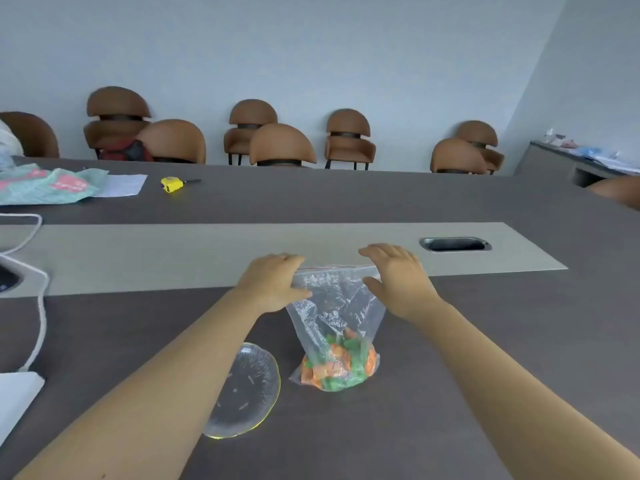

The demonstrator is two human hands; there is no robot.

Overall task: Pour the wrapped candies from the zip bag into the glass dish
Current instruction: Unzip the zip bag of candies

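A clear zip bag [337, 306] stands upright on the dark table, its bottom filled with orange and green wrapped candies [337, 367]. My left hand [273, 282] grips the bag's top left corner by the red-lined zip strip. My right hand [394, 275] grips the top right corner. The strip runs taut between both hands. A clear glass dish [249, 393] with a yellowish rim lies flat on the table, left of the bag; my left forearm covers part of it. Nothing lies in the dish.
A lighter grey strip [207, 251] runs across the table with a metal cable opening [455, 244] at right. White cable [38, 306] and a white object at left. Yellow tape measure [171, 184], papers and a teal bag far left. Brown chairs line the wall.
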